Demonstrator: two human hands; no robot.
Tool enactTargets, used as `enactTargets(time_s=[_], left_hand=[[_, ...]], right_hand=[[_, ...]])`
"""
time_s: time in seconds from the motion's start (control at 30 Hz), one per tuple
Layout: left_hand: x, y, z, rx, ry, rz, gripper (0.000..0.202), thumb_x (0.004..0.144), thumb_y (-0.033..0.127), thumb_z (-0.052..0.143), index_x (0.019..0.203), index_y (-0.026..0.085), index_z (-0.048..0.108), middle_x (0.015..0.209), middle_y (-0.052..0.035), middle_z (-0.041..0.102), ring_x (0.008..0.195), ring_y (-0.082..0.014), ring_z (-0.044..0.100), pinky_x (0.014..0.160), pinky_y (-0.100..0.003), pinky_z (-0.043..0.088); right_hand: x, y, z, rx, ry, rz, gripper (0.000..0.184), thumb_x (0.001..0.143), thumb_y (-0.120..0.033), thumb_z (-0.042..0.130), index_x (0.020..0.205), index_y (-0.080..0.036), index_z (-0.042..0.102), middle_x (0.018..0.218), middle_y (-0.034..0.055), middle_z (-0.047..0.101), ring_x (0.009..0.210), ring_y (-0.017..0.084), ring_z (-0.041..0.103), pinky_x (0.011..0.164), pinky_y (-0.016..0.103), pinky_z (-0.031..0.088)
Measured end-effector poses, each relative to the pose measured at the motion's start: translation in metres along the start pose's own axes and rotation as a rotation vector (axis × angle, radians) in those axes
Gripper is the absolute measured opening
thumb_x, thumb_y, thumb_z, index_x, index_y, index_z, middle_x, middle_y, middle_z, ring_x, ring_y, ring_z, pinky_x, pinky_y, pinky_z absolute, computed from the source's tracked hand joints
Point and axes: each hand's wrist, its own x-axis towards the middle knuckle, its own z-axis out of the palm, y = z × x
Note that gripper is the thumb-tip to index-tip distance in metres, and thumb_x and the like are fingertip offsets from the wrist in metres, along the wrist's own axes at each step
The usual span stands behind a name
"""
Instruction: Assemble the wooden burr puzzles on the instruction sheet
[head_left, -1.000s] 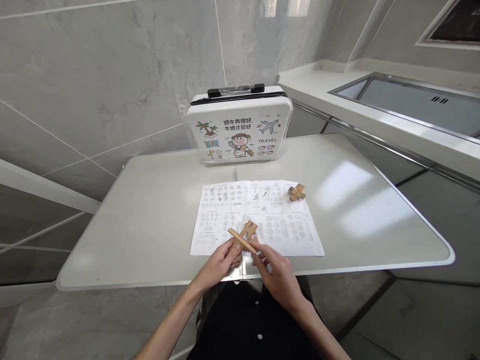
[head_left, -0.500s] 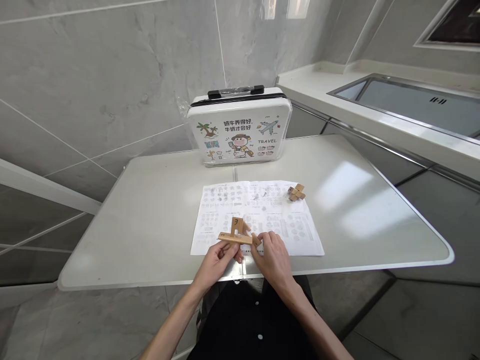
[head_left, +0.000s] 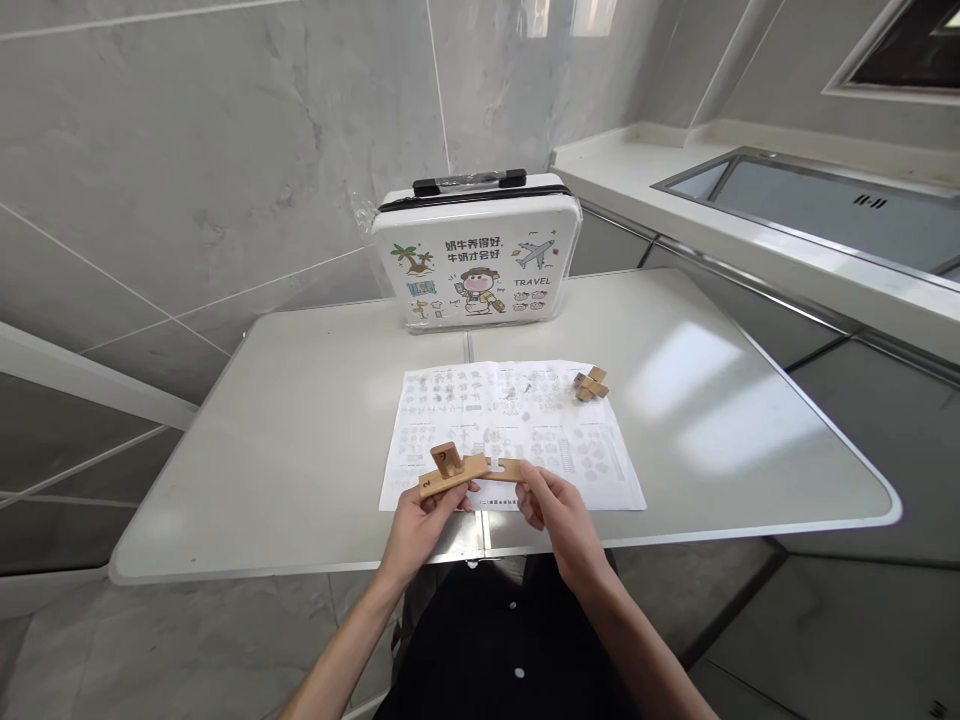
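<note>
My left hand (head_left: 421, 522) is closed around wooden puzzle pieces (head_left: 454, 476): a long flat bar marked with a number, and a shorter numbered block standing up across it. Between the thumb and fingers of my right hand (head_left: 556, 505) is a notched wooden puzzle piece (head_left: 509, 469), its cut-out facing up. The left end of that piece meets or overlaps the right end of the bar; whether they interlock I cannot tell. Both hands are above the lower edge of a printed instruction sheet (head_left: 517, 400).
An assembled wooden burr puzzle (head_left: 591, 384) sits on the sheet's upper right corner. A white cartoon case (head_left: 480, 260) wrapped in plastic stands at the back of the folding table (head_left: 300, 420). To the right is a counter (head_left: 615, 165) with a sink (head_left: 810, 210).
My left hand has tilted its pieces, so the upright block leans left. My right hand has turned its piece, which now points left with its notch in view.
</note>
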Motion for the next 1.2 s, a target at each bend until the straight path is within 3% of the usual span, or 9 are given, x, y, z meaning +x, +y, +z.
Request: enactTargets(time_s=[0.17,0.3,0.4,0.77,1.2], left_hand=[[0.001,0.001,-0.002,-0.030,0.029,0.040,0.032,0.096,0.047,0.068,0.095,0.018,0.080,0.090,-0.0067,0.077,0.089,-0.0221,0.071,0.093,-0.034,0.054],[0.001,0.001,-0.005,-0.045,0.043,0.053,0.032,0.095,0.047,0.068,0.092,0.017,0.079,0.089,-0.0070,0.076,0.086,-0.0216,0.069,0.091,-0.034,0.053],[0.001,0.002,-0.006,-0.048,0.044,0.056,0.032,0.096,0.047,0.067,0.093,0.017,0.078,0.088,-0.0067,0.076,0.084,-0.0204,0.068,0.090,-0.034,0.053],[-0.001,0.006,0.000,0.000,-0.002,0.045,0.034,0.096,0.049,0.066,0.094,0.017,0.079,0.082,-0.0053,0.075,0.080,-0.0195,0.067,0.084,-0.031,0.053],[-0.003,0.005,0.001,0.027,-0.025,0.024,0.032,0.096,0.047,0.065,0.087,0.019,0.079,0.079,-0.0042,0.075,0.081,-0.0207,0.069,0.084,-0.032,0.054]], right_hand=[[-0.007,0.005,0.005,0.314,-0.084,0.196,0.041,0.087,-0.055,0.079,0.083,-0.017,0.065,0.077,0.0010,0.053,0.061,0.011,0.040,0.055,0.026,0.033],[-0.012,0.006,0.006,0.344,-0.221,0.258,0.037,0.090,-0.050,0.078,0.090,-0.015,0.066,0.081,0.0035,0.060,0.062,0.010,0.046,0.054,0.023,0.036],[-0.014,0.003,0.006,0.416,-0.240,0.278,0.032,0.092,-0.045,0.077,0.092,-0.015,0.066,0.082,0.0031,0.062,0.061,0.009,0.046,0.053,0.022,0.036],[-0.026,-0.014,0.019,0.695,-0.349,0.402,0.018,0.090,-0.033,0.075,0.091,-0.017,0.066,0.081,-0.0001,0.058,0.057,0.008,0.034,0.048,0.021,0.031],[-0.030,-0.009,0.026,0.772,-0.404,0.447,0.021,0.090,-0.033,0.077,0.092,-0.016,0.064,0.074,-0.0027,0.049,0.054,0.007,0.030,0.046,0.020,0.026]])
